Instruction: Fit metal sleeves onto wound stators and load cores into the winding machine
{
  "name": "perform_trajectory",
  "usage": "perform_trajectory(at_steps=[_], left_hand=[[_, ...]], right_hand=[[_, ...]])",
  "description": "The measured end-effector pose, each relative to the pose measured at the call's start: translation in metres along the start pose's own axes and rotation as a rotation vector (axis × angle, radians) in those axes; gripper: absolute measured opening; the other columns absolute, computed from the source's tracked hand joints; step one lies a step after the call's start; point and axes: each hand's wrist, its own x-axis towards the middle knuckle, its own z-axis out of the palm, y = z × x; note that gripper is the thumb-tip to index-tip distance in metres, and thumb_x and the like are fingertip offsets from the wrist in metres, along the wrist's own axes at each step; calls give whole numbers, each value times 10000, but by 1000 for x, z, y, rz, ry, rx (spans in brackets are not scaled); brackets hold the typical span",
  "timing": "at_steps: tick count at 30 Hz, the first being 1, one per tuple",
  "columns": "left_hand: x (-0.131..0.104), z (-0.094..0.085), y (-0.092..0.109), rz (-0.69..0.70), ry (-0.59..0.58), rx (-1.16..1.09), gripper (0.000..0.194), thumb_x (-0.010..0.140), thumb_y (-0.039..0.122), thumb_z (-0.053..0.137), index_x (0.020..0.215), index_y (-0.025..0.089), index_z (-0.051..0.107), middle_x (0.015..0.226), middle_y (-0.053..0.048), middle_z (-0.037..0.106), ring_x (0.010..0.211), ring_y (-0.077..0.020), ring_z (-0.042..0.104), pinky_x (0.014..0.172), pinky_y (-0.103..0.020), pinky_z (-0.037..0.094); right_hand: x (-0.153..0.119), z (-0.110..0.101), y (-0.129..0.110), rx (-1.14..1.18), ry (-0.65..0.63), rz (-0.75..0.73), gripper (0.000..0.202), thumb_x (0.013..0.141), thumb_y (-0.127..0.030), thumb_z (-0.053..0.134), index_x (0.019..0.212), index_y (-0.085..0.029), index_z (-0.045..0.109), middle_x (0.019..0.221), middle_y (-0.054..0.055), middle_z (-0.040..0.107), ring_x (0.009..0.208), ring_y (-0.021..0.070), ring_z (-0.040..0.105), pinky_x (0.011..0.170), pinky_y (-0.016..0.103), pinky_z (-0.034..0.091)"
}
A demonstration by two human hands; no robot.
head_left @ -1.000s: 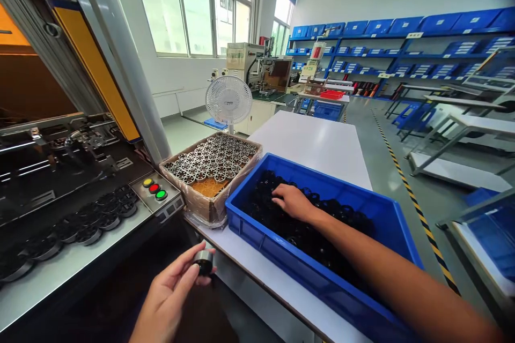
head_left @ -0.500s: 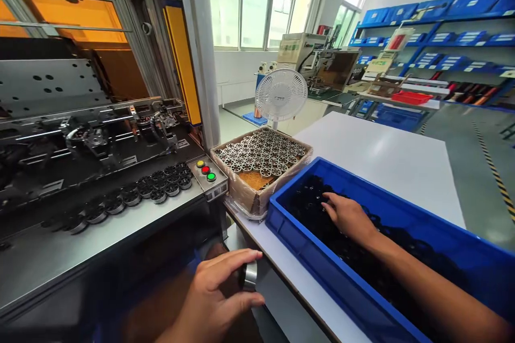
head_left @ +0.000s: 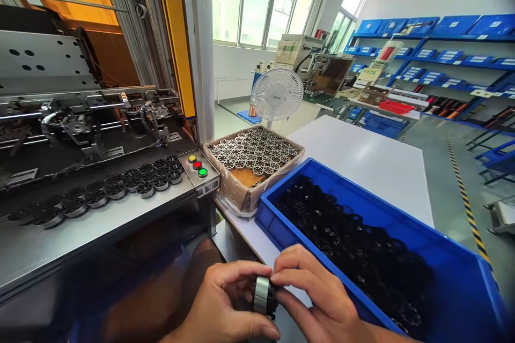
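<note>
Low in the middle, my left hand is closed around a round motor stator core with a silver metal band, held on edge. A black plastic ring sits against the core's right side. My right hand pinches this ring with thumb and fingertips, partly hiding it. Whether the ring is fully seated cannot be seen. Just right of my hands is a long blue bin holding a heap of black plastic rings.
A wrapped carton of metal cores stands beyond the bin, before a white fan. At left, several black-and-silver cores line the machine's metal ledge, near a button box. A white table lies behind the bin.
My right hand has come out of the blue bin and moved left and down to the core, bringing a black ring against it. My left hand still holds the core. The view has shifted slightly.
</note>
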Motion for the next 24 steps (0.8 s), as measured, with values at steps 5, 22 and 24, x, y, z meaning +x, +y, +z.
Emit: perform_trajectory(at_steps=[5,22,24], left_hand=[[1,3,5,107,33,84,494,563,83,903,1023,205,770,864,-29,801,755,-149,737,706,-194,571],[-7,-2,4,111,63,234,530,562,242,931,1060,173,761,897,-73,801,802,-207,746,739,-251,587],[-9,-3,2,79,62,269,574,542,313,939,1071,175,763,876,-77,796,793,-221,742,758,-279,588]], right_hand=[[0,-6,-3,-95,-57,-86,433,810,29,580,1218,-118,579,1039,141,622,952,216,624,789,339,595],[4,-3,5,-305,-40,-321,231,878,-85,626,1106,-53,620,887,139,673,839,213,624,702,375,581],[5,-4,3,-348,-37,-339,189,899,-124,625,1078,-63,634,851,125,687,812,203,636,692,359,584]])
